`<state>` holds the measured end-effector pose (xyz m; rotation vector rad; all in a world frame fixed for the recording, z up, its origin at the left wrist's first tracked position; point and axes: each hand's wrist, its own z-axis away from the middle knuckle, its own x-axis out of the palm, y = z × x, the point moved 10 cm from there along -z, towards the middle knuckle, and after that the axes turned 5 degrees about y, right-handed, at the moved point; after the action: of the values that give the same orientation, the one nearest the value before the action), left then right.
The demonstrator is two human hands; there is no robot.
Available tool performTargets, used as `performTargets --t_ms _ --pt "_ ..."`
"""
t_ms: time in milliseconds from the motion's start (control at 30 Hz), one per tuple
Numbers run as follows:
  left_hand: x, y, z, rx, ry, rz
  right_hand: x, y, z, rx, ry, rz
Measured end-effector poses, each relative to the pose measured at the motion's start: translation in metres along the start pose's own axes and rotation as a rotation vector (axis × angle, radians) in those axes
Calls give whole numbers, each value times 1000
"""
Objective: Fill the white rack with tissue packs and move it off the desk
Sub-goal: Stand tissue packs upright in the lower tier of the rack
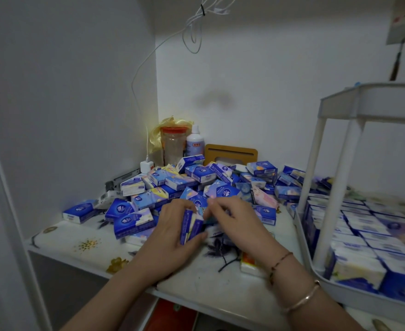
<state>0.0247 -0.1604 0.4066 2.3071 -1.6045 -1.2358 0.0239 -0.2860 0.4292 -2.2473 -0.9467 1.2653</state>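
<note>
Now, left hand (173,231): grips a small bundle of upright tissue packs (191,225).
Right hand (230,218): fingers curled at the bundle (hold unclear, blurred).
White rack (335,286): at 3 o'clock, bottom tray nearly full.
Risk: the bundle may slip apart, because the packs are smooth.
Obstacles: rack post (333,194); loose pile (208,182) at 12 o'clock; behind it a jar (173,145) and bottle (195,142).
</note>
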Motion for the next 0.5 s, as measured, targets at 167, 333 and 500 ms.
performTargets --t_ms 167,333,500 --pt "4 -12 0 -95 -57 80 -16 17 -1 20 39 321" --pt "6 -12 -2 -160 -87 196 15 32 4 6 -205 491" --pt "4 -21 -4 -232 -58 274 -2 18 2 -40 -37 475"
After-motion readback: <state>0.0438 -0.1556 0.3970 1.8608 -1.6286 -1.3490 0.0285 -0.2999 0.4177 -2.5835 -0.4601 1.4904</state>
